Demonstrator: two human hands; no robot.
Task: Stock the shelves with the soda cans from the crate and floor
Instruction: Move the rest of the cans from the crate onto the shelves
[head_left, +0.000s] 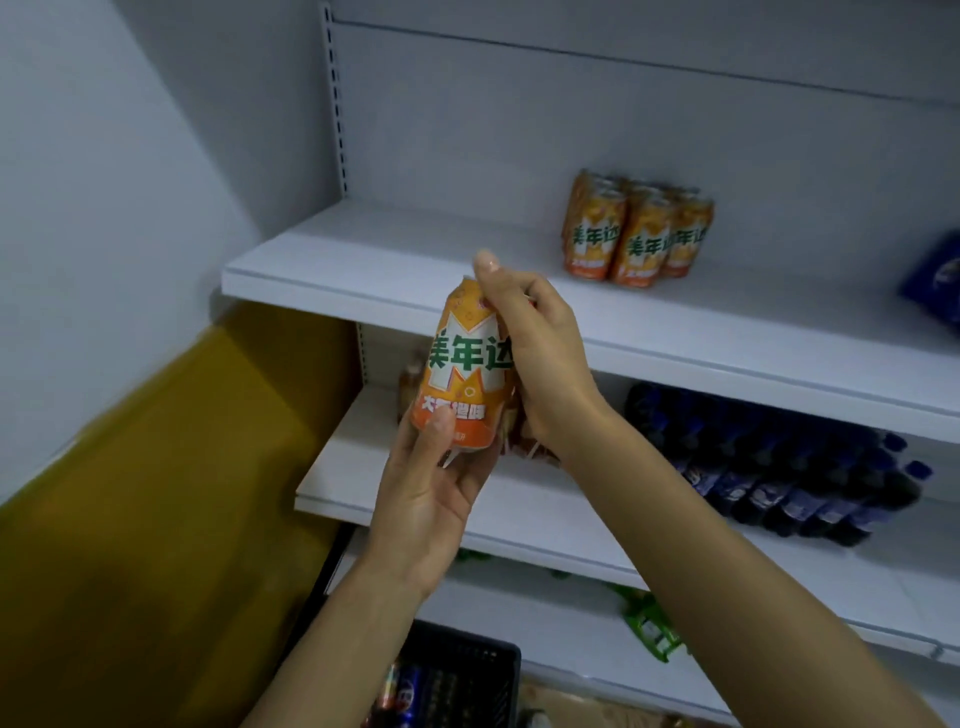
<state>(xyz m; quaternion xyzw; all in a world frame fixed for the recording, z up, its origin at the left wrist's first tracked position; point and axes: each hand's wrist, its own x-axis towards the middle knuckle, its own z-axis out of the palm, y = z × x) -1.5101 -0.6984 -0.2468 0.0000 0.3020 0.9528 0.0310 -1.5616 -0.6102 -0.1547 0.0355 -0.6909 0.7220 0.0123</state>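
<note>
Both hands hold one orange soda can (467, 364) upright in front of the white shelf unit, level with the front lip of the upper shelf (395, 270), which serves as the reference here. The left hand (431, 499) cups the can's base from below, its thumb lying across the lower label and its fingers curled under the bottom. The right hand (535, 353) grips the can's right side and top rim, fingers curled behind it and the thumb raised above the lid. On the upper shelf, to the right of the held can and farther back, stands a tight cluster of matching orange cans (638, 231). A blurred blue package (935, 283) sits at that shelf's far right edge. One level below the upper shelf, dark blue-capped bottles (779, 462) fill rows. Far below it, a dark crate (457, 680) holds more cans.
</note>
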